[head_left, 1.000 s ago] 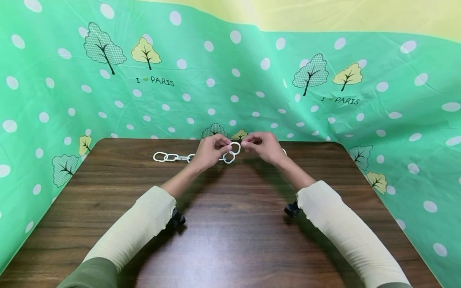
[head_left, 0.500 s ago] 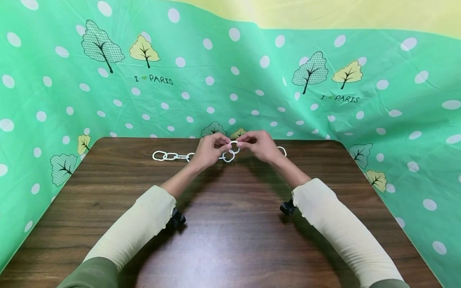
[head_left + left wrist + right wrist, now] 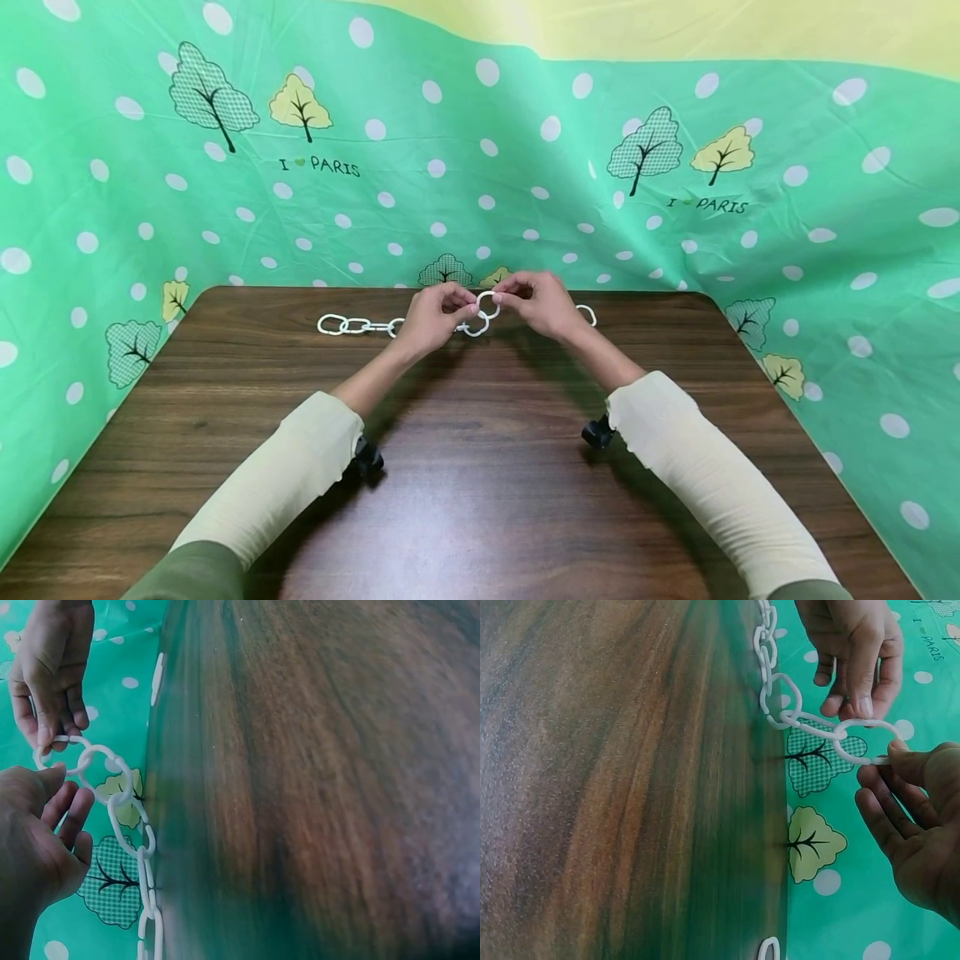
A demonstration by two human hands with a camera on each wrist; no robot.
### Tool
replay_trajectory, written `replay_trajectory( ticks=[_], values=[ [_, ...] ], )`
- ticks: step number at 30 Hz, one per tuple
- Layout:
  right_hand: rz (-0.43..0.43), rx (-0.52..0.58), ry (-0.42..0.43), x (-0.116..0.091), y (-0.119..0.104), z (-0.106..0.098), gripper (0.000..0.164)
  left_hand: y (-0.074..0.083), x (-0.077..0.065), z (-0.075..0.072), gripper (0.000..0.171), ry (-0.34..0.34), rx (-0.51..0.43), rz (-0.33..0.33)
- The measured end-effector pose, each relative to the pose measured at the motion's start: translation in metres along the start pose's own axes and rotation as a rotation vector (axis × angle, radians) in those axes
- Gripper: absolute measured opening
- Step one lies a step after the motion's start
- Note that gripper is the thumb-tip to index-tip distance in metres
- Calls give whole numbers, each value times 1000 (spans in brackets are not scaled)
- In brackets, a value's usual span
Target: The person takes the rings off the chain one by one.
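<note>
A white plastic chain [image 3: 332, 316] runs along the far side of the table, its right end raised. Between both hands is its round end link [image 3: 846, 755]. My left hand [image 3: 431, 321] pinches the left side of this link with thumb and forefinger. On the other side, my right hand [image 3: 542, 307] holds the link between thumb and fingertips. In the left wrist view, the neighbouring links [image 3: 129, 780] hang down from the end link toward the table edge. A separate white link [image 3: 594, 319] lies on the table beyond the right wrist, partly hidden by it.
The dark wood table [image 3: 480, 467] ends just behind the hands. Right behind it hangs a green polka-dot cloth [image 3: 420, 200] printed with trees, which also closes in both sides. Each forearm wears a pale sleeve [image 3: 277, 467] with a small black camera at the wrist.
My right hand has moved left, from beside the end link onto it, and now grips it. My left fingertips have shifted slightly left. More of the loose link on the right shows.
</note>
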State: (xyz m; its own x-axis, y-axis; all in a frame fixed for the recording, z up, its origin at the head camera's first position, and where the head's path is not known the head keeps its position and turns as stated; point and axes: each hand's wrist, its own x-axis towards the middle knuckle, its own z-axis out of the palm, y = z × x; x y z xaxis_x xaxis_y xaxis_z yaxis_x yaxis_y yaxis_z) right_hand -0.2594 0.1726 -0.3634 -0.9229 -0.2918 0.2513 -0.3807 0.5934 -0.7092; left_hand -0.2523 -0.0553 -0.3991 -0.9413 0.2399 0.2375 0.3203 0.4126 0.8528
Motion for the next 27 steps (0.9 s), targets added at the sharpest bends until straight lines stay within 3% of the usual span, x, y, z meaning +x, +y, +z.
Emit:
replay_trajectory(
  ticks=[13,17,18,22,24,25,27],
  values=[
    [25,29,12,2,-5,-1,16,-9,-8,3,15,-10,5,-17],
    [27,42,15,2,-5,-1,17,-12,-9,5,19,-18,72,-11],
    [29,46,14,2,-5,-1,17,-15,-8,5,20,-21,94,-3],
    [37,48,16,2,-6,-1,17,-52,8,16,20,-19,160,38],
    [40,45,18,2,-7,-1,17,-63,13,19,19,-18,171,52],
    [40,43,21,2,-7,0,16,-67,14,21,18,-15,173,52],
    [42,45,23,2,-7,0,16,-52,8,18,17,-27,174,34]
  ],
)
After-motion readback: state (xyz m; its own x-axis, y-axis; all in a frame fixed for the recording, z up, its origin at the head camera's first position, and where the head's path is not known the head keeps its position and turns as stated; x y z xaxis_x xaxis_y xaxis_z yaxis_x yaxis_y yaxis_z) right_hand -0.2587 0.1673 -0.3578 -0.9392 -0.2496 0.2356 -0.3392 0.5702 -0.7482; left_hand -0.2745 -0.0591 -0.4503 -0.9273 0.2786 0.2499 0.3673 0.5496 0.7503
